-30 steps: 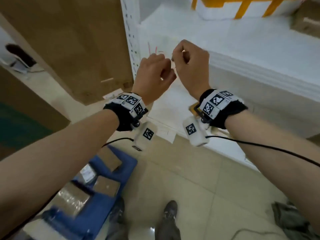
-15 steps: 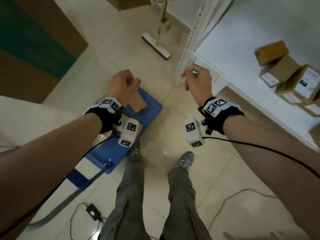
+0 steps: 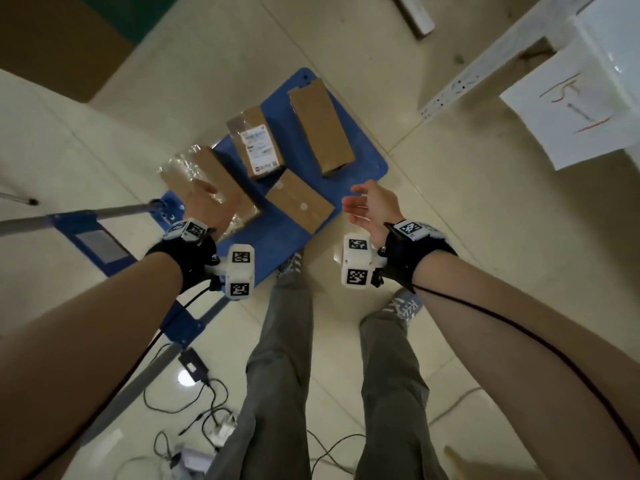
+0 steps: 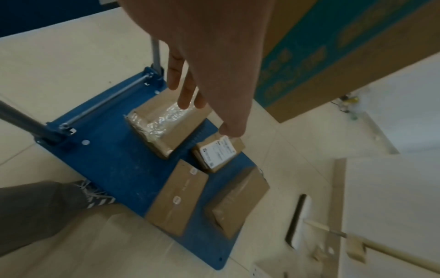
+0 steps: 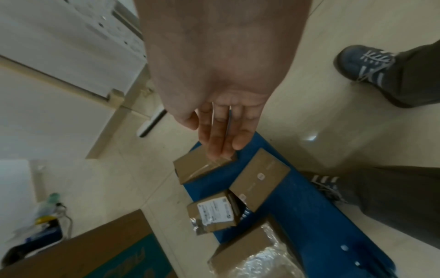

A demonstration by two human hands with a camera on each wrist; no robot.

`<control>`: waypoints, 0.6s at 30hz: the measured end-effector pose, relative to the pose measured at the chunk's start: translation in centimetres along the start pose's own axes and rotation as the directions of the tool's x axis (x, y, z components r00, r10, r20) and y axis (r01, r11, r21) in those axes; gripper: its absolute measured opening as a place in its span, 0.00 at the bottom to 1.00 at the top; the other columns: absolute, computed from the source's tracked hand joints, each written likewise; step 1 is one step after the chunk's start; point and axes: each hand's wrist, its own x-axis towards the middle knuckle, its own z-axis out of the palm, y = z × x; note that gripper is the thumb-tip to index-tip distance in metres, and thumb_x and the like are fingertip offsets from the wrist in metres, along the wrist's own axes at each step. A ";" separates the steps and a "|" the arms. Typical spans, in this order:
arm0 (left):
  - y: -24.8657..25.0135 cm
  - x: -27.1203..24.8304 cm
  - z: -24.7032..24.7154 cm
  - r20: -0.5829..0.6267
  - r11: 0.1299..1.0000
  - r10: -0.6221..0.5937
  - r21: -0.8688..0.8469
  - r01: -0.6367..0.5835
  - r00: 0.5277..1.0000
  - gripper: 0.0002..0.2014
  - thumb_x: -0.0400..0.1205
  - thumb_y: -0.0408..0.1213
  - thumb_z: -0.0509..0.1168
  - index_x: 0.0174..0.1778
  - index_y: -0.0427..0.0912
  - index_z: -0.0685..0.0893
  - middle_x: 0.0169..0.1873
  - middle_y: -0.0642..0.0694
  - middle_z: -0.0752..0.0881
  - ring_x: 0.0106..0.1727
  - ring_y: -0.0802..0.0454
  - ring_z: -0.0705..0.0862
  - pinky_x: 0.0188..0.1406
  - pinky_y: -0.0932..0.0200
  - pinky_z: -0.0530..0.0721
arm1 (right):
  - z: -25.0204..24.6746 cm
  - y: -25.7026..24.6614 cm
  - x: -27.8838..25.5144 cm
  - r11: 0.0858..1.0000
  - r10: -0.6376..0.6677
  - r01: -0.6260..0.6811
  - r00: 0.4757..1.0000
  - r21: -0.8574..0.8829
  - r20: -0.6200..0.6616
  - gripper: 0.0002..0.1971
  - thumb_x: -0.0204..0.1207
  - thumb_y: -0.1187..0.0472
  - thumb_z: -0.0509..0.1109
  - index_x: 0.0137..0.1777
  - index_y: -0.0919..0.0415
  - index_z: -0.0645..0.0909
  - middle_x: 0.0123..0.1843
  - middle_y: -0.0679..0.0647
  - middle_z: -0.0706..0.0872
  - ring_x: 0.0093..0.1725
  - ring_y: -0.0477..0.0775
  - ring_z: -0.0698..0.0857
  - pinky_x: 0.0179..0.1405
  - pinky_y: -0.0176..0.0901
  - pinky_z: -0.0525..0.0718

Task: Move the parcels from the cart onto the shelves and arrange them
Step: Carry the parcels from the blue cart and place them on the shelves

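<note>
Both grips empty, fingers straight, above cart; plastic-wrapped parcel under left hand.

1. Premises: a storeroom or parcel depot.
2. Evidence: a blue platform cart carrying taped cardboard parcels, white perforated metal shelving, large cartons on a tiled floor.

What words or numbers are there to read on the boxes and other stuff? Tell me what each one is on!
No text here reads clearly.
Box with the white label: printed lines and a code, too small to read.
Flat box: small round stickers, too blurred to read.
Big box with the teal band: large pale letters, blurred and cut off.
Paper sheet on the shelf: red and dark pen strokes, not readable.
Wristbands: black and white square code patterns, no words.
</note>
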 end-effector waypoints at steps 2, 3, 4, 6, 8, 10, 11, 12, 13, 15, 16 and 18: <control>-2.4 1.7 0.7 0.024 0.998 -0.065 0.019 0.064 0.998 0.28 0.75 0.51 0.70 0.65 0.40 0.72 0.58 0.40 0.83 0.53 0.42 0.82 0.45 0.54 0.73 | 2.0 1.5 1.6 0.997 0.055 -0.054 0.998 -0.046 0.021 0.12 0.89 0.61 0.55 0.49 0.62 0.78 0.39 0.59 0.85 0.34 0.53 0.84 0.31 0.41 0.81; -3.3 2.5 1.1 0.031 0.997 -0.080 0.027 0.079 0.996 0.28 0.75 0.51 0.70 0.65 0.40 0.72 0.61 0.40 0.82 0.54 0.42 0.81 0.46 0.53 0.73 | 2.7 2.2 2.3 0.995 0.074 -0.072 0.997 -0.065 0.027 0.11 0.89 0.61 0.55 0.50 0.63 0.78 0.39 0.59 0.85 0.35 0.53 0.84 0.31 0.42 0.81; -4.0 3.0 1.5 0.036 0.995 -0.093 0.031 0.092 0.995 0.29 0.75 0.51 0.71 0.66 0.40 0.73 0.63 0.40 0.80 0.55 0.42 0.81 0.47 0.53 0.73 | 3.4 2.8 2.9 0.993 0.085 -0.082 0.996 -0.080 0.027 0.11 0.89 0.61 0.55 0.52 0.63 0.78 0.39 0.59 0.86 0.35 0.53 0.84 0.31 0.42 0.81; -5.3 4.4 2.1 0.046 0.990 -0.136 0.046 0.134 0.990 0.32 0.75 0.52 0.72 0.69 0.39 0.71 0.69 0.38 0.76 0.62 0.39 0.80 0.50 0.53 0.73 | 4.6 4.2 4.5 0.990 0.103 -0.100 0.995 -0.103 0.021 0.11 0.88 0.60 0.56 0.53 0.63 0.78 0.39 0.59 0.87 0.35 0.54 0.85 0.32 0.41 0.82; -6.5 6.0 3.0 0.060 0.981 -0.190 0.052 0.187 0.980 0.36 0.76 0.52 0.72 0.74 0.40 0.67 0.73 0.38 0.69 0.67 0.38 0.77 0.52 0.51 0.72 | 5.6 5.4 6.2 0.987 0.127 -0.125 0.992 -0.105 0.020 0.10 0.87 0.60 0.57 0.50 0.62 0.79 0.41 0.60 0.88 0.36 0.54 0.86 0.32 0.42 0.83; -6.9 7.3 3.8 0.062 0.962 -0.270 0.060 0.266 0.961 0.42 0.76 0.53 0.72 0.80 0.41 0.61 0.78 0.38 0.62 0.72 0.37 0.74 0.56 0.48 0.74 | 6.6 6.5 8.1 0.982 0.161 -0.157 0.986 -0.105 0.032 0.10 0.87 0.60 0.57 0.54 0.63 0.78 0.46 0.63 0.89 0.38 0.55 0.87 0.35 0.43 0.85; -7.2 8.1 4.3 0.048 0.950 -0.308 0.077 0.304 0.950 0.45 0.76 0.54 0.72 0.83 0.40 0.57 0.80 0.38 0.59 0.75 0.37 0.70 0.62 0.45 0.74 | 6.8 7.0 8.8 0.980 0.177 -0.172 0.984 -0.104 0.036 0.10 0.87 0.59 0.57 0.56 0.64 0.77 0.49 0.64 0.89 0.39 0.56 0.87 0.37 0.44 0.86; -7.5 9.1 4.8 0.041 0.934 -0.350 0.084 0.346 0.936 0.49 0.76 0.57 0.72 0.84 0.40 0.52 0.82 0.37 0.56 0.79 0.36 0.66 0.68 0.43 0.71 | 7.2 7.5 9.6 0.977 0.193 -0.187 0.980 -0.106 0.041 0.11 0.87 0.58 0.57 0.56 0.64 0.77 0.52 0.64 0.89 0.40 0.56 0.87 0.39 0.45 0.87; -8.3 10.8 5.5 0.039 0.911 -0.409 0.071 0.406 0.912 0.56 0.71 0.62 0.72 0.85 0.40 0.49 0.84 0.37 0.54 0.81 0.36 0.63 0.73 0.42 0.69 | 7.6 7.9 10.3 0.974 0.206 -0.200 0.977 -0.109 0.048 0.11 0.88 0.58 0.56 0.55 0.63 0.77 0.54 0.64 0.88 0.41 0.56 0.87 0.41 0.45 0.87; -9.6 13.8 6.6 0.041 0.873 -0.486 0.046 0.485 0.873 0.73 0.50 0.77 0.69 0.86 0.46 0.42 0.83 0.37 0.57 0.80 0.35 0.66 0.73 0.36 0.72 | 8.1 8.7 11.7 0.969 0.230 -0.222 0.971 -0.110 0.064 0.13 0.89 0.56 0.55 0.51 0.62 0.78 0.57 0.63 0.87 0.44 0.57 0.87 0.46 0.46 0.87; -10.5 15.3 7.4 0.059 0.862 -0.505 0.076 0.500 0.861 0.79 0.41 0.82 0.66 0.85 0.51 0.39 0.83 0.38 0.59 0.78 0.34 0.68 0.72 0.33 0.71 | 8.2 9.0 12.3 0.968 0.237 -0.228 0.969 -0.107 0.074 0.15 0.90 0.54 0.55 0.49 0.61 0.78 0.59 0.63 0.86 0.48 0.58 0.87 0.51 0.48 0.87; -14.3 19.8 9.5 0.124 0.804 -0.584 0.223 0.551 0.802 0.80 0.33 0.86 0.61 0.82 0.62 0.35 0.84 0.39 0.55 0.81 0.31 0.62 0.73 0.24 0.58 | 8.8 9.5 13.7 0.965 0.253 -0.245 0.964 -0.094 0.086 0.17 0.90 0.49 0.54 0.49 0.60 0.78 0.64 0.63 0.85 0.57 0.60 0.85 0.63 0.53 0.83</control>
